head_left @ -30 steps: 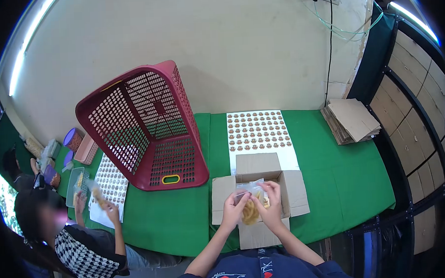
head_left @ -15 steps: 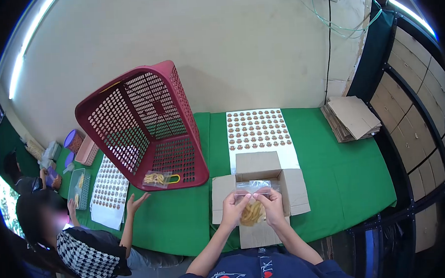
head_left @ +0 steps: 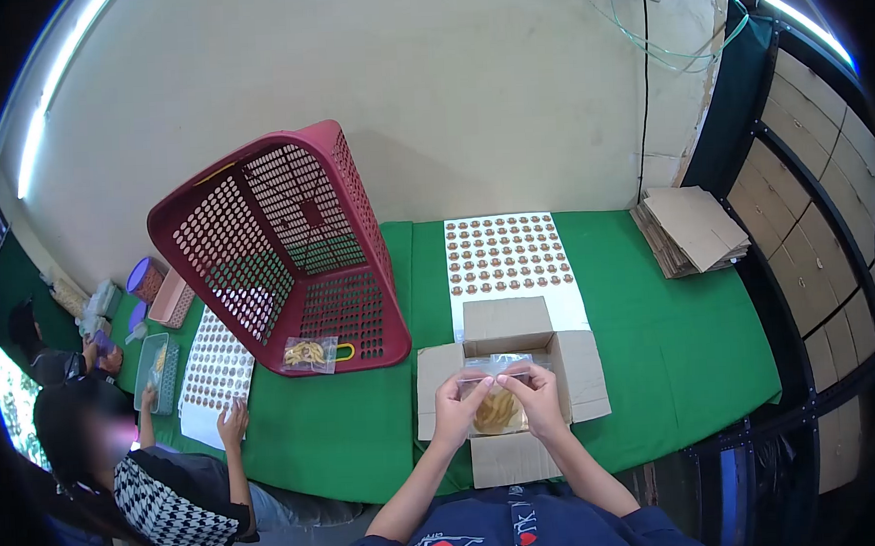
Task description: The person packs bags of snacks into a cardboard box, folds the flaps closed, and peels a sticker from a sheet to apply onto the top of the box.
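A clear zip bag (head_left: 499,413) of yellow, stick-like snack pieces hangs over the open cardboard box (head_left: 506,319). At the left part of its top edge, my left hand (head_left: 455,409) pinches the plastic between thumb and fingers. My right hand (head_left: 536,400) grips the same edge on the right, the thumb tips close together. More clear plastic shows inside the box behind my fingers, though its contents are hard to make out. The flaps of the box are folded outward.
A tilted maroon basket (head_left: 385,305) holds another snack bag (head_left: 309,353). Sticker sheets (head_left: 505,255) lie behind the box and beside a co-worker (head_left: 173,480) on the left. Flattened cardboard (head_left: 694,225) is stacked at the right. A small bin (head_left: 169,377) stands near the co-worker.
The bag has shifted slightly between my hands, which stay almost in place. The co-worker's nearer hand has moved left from beside the basket onto the sticker sheet.
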### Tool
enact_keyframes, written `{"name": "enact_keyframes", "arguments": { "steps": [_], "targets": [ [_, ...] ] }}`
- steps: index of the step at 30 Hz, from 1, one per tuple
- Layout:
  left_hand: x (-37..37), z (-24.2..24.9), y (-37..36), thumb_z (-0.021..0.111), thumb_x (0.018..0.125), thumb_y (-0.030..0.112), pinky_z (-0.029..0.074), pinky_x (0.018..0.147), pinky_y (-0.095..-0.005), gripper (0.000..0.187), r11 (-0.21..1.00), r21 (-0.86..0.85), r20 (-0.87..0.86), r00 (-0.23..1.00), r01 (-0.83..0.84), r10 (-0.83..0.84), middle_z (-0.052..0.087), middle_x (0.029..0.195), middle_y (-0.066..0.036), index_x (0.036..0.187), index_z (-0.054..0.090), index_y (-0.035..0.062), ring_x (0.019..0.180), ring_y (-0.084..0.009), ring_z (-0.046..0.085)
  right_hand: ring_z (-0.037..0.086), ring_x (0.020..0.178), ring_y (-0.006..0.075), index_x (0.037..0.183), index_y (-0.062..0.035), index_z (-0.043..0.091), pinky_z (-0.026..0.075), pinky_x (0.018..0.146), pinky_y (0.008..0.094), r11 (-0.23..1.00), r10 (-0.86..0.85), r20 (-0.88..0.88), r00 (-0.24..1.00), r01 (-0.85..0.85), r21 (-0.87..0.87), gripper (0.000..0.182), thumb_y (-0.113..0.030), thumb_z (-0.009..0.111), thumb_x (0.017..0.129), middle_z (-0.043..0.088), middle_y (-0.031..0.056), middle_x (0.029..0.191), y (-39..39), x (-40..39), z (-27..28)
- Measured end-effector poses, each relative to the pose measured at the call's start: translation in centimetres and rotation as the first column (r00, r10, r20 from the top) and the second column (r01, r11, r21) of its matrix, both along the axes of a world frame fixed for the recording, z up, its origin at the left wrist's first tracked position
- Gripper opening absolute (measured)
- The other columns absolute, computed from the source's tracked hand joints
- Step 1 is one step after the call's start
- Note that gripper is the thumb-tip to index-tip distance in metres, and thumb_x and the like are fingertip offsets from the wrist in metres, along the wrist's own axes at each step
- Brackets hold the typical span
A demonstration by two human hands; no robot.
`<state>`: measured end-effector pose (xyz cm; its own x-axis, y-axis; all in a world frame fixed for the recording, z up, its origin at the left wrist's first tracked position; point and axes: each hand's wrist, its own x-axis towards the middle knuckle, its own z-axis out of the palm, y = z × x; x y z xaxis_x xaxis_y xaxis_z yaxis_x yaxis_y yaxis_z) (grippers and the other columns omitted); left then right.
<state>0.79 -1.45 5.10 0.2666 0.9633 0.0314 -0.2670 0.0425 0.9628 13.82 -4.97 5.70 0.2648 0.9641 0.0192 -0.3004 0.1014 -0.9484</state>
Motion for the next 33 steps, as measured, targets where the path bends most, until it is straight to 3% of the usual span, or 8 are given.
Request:
{"name": "enact_keyframes", "arguments": {
  "steps": [6, 18, 21, 24, 27, 28, 31, 33],
  "targets": [
    [0.4, -0.4, -0.1, 0.063, 0.079, 0.005, 0.042, 0.073, -0.0223, 0.008, 0.987, 0.103, -0.018, 0.992, -0.12, 0.123, 0.055, 0.084, -0.004, 0.082, 0.059, -0.001, 0.08, -0.0094, 0.053, 0.054, 0.075, 0.0064, 0.079, -0.0005, 0.06, 0.041, 0.069, 0.0212, 0.996, -0.079, 0.006, 0.997, 0.079, 0.051, 0.003, 0.0, 0.062, 0.077, 0.057, 0.0009, 0.079, -0.2, 0.0, 0.6],
    [-0.6, 0.0, 0.6, 0.051, 0.086, 0.009, 0.038, 0.076, -0.0221, 0.015, 0.985, 0.12, -0.025, 0.992, -0.121, 0.125, 0.055, 0.081, -0.002, 0.083, 0.059, -0.0027, 0.08, -0.0089, 0.051, 0.054, 0.076, 0.0093, 0.082, 0.0029, 0.063, 0.041, 0.07, 0.0234, 0.994, -0.102, 0.032, 0.994, 0.101, 0.036, 0.008, -0.003, 0.057, 0.081, 0.059, 0.0038, 0.08, -0.1, 0.5, 0.3],
    [-0.6, -1.1, 0.9, 0.051, 0.087, 0.014, 0.038, 0.078, -0.0249, 0.019, 0.986, 0.158, -0.148, 0.986, -0.047, 0.071, 0.055, 0.089, -0.005, 0.09, 0.058, -0.0036, 0.086, -0.012, 0.052, 0.052, 0.075, 0.0089, 0.081, 0.0025, 0.063, 0.04, 0.069, 0.0218, 0.989, -0.146, 0.044, 0.988, 0.146, 0.009, 0.011, -0.004, 0.054, 0.082, 0.059, 0.0036, 0.079, 0.0, 0.7, 0.0],
    [0.5, -2.3, 0.1, 0.057, 0.083, 0.02, 0.037, 0.088, -0.0315, 0.04, 0.89, 0.445, -0.388, 0.876, -0.094, 0.287, 0.048, 0.109, -0.013, 0.114, 0.047, -0.0036, 0.104, -0.0218, 0.047, 0.053, 0.077, 0.0083, 0.086, 0.0041, 0.063, 0.042, 0.068, 0.0213, 0.978, -0.21, 0.037, 0.977, 0.209, 0.025, 0.012, -0.005, 0.057, 0.083, 0.057, 0.0043, 0.086, 0.3, 1.0, -0.6],
    [1.8, -2.2, -2.1, 0.062, 0.08, 0.025, 0.031, 0.098, -0.0387, 0.071, 0.778, 0.627, -0.569, 0.703, 0.034, 0.427, 0.032, 0.124, -0.024, 0.132, 0.023, -0.004, 0.116, -0.0357, 0.037, 0.053, 0.076, 0.0078, 0.09, 0.0044, 0.062, 0.042, 0.068, 0.0215, 0.955, -0.296, 0.134, 0.946, 0.29, 0.06, 0.016, -0.008, 0.054, 0.086, 0.058, 0.004, 0.087, 0.5, 0.7, -0.4],
    [1.8, -2.4, -2.3, 0.064, 0.078, 0.023, 0.028, 0.101, -0.0406, 0.083, 0.808, 0.564, -0.642, 0.706, 0.172, 0.297, 0.02, 0.13, -0.028, 0.135, 0.01, -0.0045, 0.122, -0.039, 0.029, 0.053, 0.078, 0.0084, 0.091, 0.0046, 0.062, 0.043, 0.069, 0.0218, 0.966, -0.257, 0.174, 0.951, 0.247, 0.073, 0.016, -0.009, 0.055, 0.086, 0.057, 0.0044, 0.089, 0.4, 0.5, -0.5],
    [2.2, -4.8, -1.9, 0.062, 0.079, 0.016, 0.029, 0.101, -0.0397, 0.077, 0.851, 0.512, -0.513, 0.838, 0.121, 0.189, 0.026, 0.128, -0.028, 0.134, 0.014, -0.0051, 0.121, -0.039, 0.032, 0.053, 0.084, 0.0106, 0.097, 0.0045, 0.061, 0.044, 0.073, 0.0229, 0.99, -0.118, 0.273, 0.955, 0.093, 0.104, 0.019, -0.01, 0.056, 0.085, 0.056, 0.0056, 0.096, -0.1, 0.0, -0.5],
    [1.7, -5.7, -1.3, 0.053, 0.085, 0.009, 0.035, 0.097, -0.0349, 0.058, 0.937, 0.34, -0.359, 0.932, 0.082, 0.049, 0.04, 0.123, -0.02, 0.132, 0.021, -0.0041, 0.114, -0.0297, 0.043, 0.053, 0.089, 0.0127, 0.1, 0.0035, 0.06, 0.045, 0.075, 0.0238, 0.991, -0.011, 0.311, 0.95, -0.032, 0.131, 0.021, -0.01, 0.058, 0.084, 0.054, 0.0064, 0.1, -0.2, 0.0, -0.3]
  ]
}}
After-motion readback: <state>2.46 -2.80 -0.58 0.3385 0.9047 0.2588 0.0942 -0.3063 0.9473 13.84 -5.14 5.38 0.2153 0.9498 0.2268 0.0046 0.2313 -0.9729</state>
